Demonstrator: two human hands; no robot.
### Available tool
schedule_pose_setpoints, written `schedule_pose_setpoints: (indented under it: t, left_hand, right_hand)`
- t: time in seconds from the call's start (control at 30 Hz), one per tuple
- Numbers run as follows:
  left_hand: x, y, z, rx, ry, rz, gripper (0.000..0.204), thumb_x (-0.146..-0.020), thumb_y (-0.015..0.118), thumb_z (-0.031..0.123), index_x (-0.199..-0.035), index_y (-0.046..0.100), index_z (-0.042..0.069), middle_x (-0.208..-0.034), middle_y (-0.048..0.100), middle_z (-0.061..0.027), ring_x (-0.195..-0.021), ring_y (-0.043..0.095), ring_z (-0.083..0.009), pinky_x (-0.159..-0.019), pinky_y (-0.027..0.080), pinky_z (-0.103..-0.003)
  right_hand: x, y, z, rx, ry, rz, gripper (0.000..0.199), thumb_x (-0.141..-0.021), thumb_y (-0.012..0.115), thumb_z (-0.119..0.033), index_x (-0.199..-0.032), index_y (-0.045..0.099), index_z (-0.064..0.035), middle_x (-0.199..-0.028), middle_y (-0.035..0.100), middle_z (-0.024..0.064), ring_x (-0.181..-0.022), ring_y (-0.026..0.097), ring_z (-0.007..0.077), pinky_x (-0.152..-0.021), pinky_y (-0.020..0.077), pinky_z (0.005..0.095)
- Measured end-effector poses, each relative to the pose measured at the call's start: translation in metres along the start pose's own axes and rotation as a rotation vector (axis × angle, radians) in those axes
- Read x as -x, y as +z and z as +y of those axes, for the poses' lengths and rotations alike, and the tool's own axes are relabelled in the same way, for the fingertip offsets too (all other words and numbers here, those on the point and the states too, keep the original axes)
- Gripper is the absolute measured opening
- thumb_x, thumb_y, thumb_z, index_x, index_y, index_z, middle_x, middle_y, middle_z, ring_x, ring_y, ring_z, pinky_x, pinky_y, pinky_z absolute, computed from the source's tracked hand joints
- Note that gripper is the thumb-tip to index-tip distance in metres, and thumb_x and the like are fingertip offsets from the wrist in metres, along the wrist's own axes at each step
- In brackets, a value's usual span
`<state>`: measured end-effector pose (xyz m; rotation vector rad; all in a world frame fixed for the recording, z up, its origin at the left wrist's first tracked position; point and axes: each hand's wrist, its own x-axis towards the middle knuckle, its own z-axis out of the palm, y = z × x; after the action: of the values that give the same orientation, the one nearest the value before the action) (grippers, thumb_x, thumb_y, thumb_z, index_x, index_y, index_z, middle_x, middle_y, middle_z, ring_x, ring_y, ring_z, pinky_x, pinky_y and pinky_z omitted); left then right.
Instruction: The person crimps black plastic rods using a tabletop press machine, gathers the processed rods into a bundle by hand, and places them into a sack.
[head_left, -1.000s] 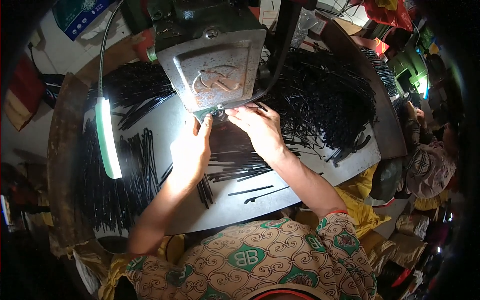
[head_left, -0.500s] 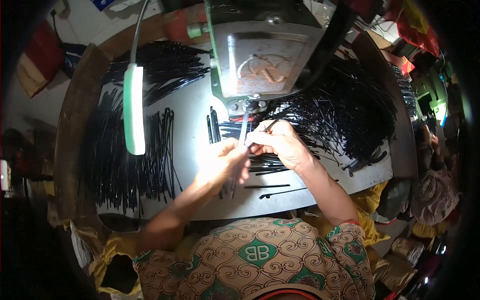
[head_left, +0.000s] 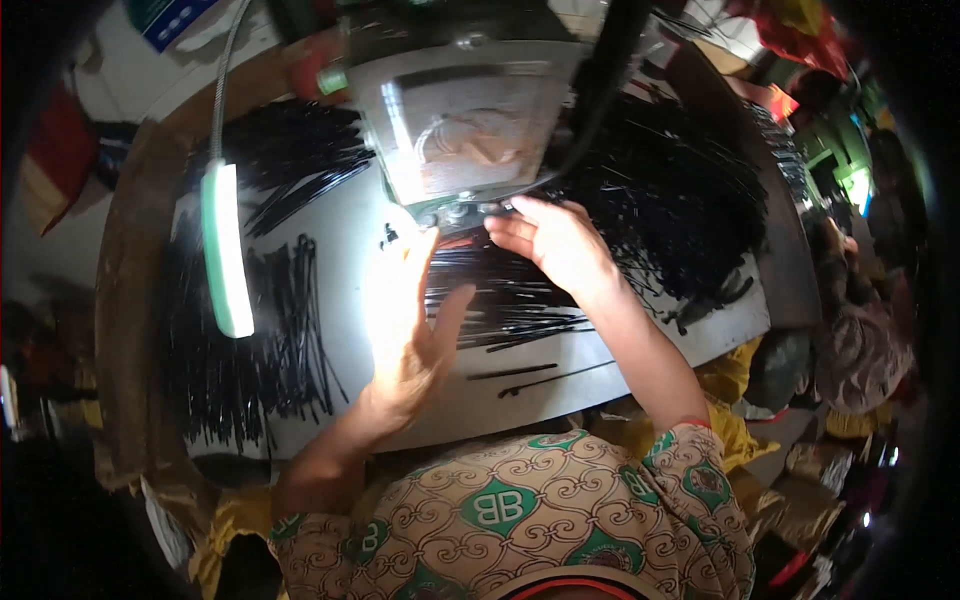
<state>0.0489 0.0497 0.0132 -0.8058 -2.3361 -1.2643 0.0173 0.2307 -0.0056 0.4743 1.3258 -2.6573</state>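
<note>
My left hand [head_left: 408, 345] is raised over the table, fingers stretched up and the thumb apart, with nothing visible in it. Strong light washes out its fingertips beside the left end of a row of thin black rods [head_left: 505, 300]. My right hand [head_left: 565, 245] has its fingers extended toward the lower end of a green and grey machine [head_left: 460, 130]. Its fingertips are next to the bolts there; I cannot tell whether they touch. I see nothing held in it. Below the row, one short black rod [head_left: 512, 371] and a longer one [head_left: 560, 378] lie on the white tabletop [head_left: 345, 300].
A large tangled heap of black rods [head_left: 680, 190] covers the right side. More rods lie in a bundle [head_left: 240, 340] at the left and a pile [head_left: 290, 140] at the far left. A lit lamp [head_left: 228, 250] hangs over the left. Brown boards [head_left: 130, 290] border the table.
My hands were together below the machine, holding a slim dark strip; they have separated and let it go. The left fingers have spread upward. The whole view has shifted slightly.
</note>
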Motion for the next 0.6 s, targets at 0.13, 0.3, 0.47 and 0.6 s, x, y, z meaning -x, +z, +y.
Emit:
schedule_pose_setpoints:
  t: [0.13,0.3,0.47,0.6]
  left_hand:
    - [-0.011,0.014,-0.011,0.948,-0.891,-0.291,0.022,-0.075,0.057,0.009,-0.092,0.052,-0.002,-0.082,0.055,-0.01,-0.068,0.053,-0.0131,-0.059,0.042,-0.022]
    - [-0.033,0.02,-0.049,1.227,-1.078,-0.075,0.025,-0.079,0.052,0.025,-0.084,0.053,0.001,-0.072,0.058,-0.0071,-0.057,0.052,-0.0112,-0.051,0.042,-0.021]
    - [-0.037,0.026,-0.065,1.269,-1.025,-0.027,0.02,-0.08,0.051,0.018,-0.081,0.054,-0.002,-0.066,0.058,-0.0085,-0.051,0.051,-0.0119,-0.047,0.042,-0.021]
    - [-0.039,0.028,-0.062,1.259,-0.991,0.014,0.02,-0.08,0.05,0.015,-0.081,0.054,-0.004,-0.065,0.057,-0.0101,-0.049,0.051,-0.0128,-0.045,0.042,-0.021]
  right_hand:
    - [-0.008,-0.01,0.003,-0.086,-0.067,-0.023,0.02,-0.082,0.043,-0.01,-0.091,0.05,0.0057,-0.088,0.056,0.0158,-0.082,0.057,0.0258,-0.072,0.0472,0.0339]
    - [-0.01,-0.005,0.006,-0.037,-0.094,-0.036,0.021,-0.084,0.042,-0.01,-0.093,0.053,0.0046,-0.087,0.056,0.0138,-0.078,0.056,0.0191,-0.071,0.0485,0.0285]
    - [-0.01,0.001,0.006,-0.015,-0.135,-0.014,0.021,-0.084,0.04,-0.008,-0.092,0.053,0.0057,-0.085,0.057,0.0143,-0.077,0.057,0.0185,-0.071,0.0488,0.0278]
    - [-0.01,-0.002,0.007,-0.05,-0.142,-0.027,0.02,-0.084,0.041,-0.008,-0.092,0.053,0.0058,-0.085,0.057,0.0141,-0.078,0.058,0.0202,-0.072,0.0491,0.0295]
